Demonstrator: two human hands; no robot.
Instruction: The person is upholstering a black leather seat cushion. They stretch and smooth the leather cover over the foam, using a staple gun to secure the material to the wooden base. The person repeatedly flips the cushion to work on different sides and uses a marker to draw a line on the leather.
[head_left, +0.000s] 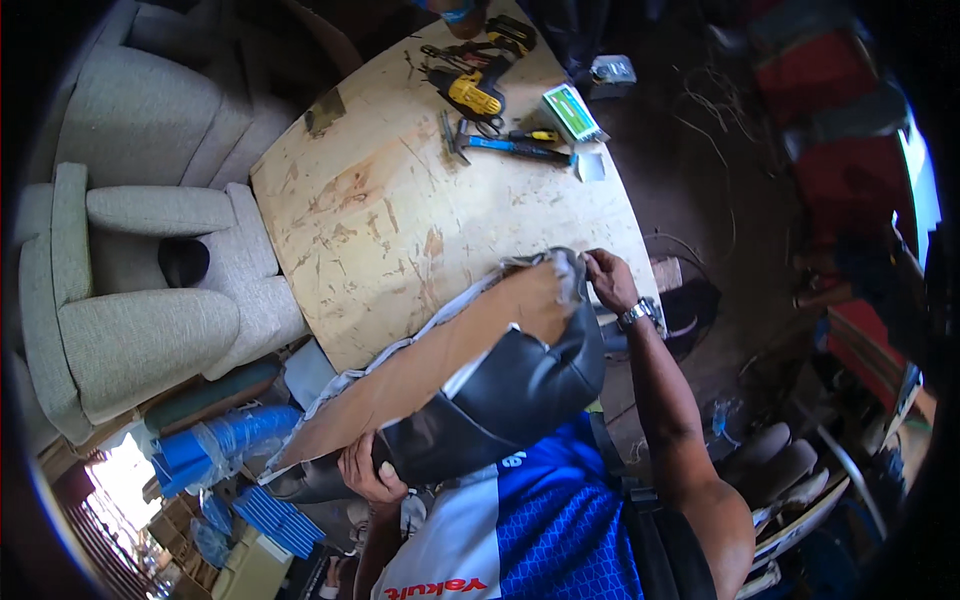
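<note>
I count one cushion (490,392), one hammer (520,149), one table (350,240).
It lies between right hand (610,282), pinching its far corner, and left hand (370,472), curled on its near edge.

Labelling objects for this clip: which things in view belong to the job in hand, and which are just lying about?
Part of the job:
- black-covered panel, between left hand and right hand
- wooden table
- probably blue hammer and yellow power tool, both untouched

Apparently lying about:
- grey armchair
- blue roll
</note>
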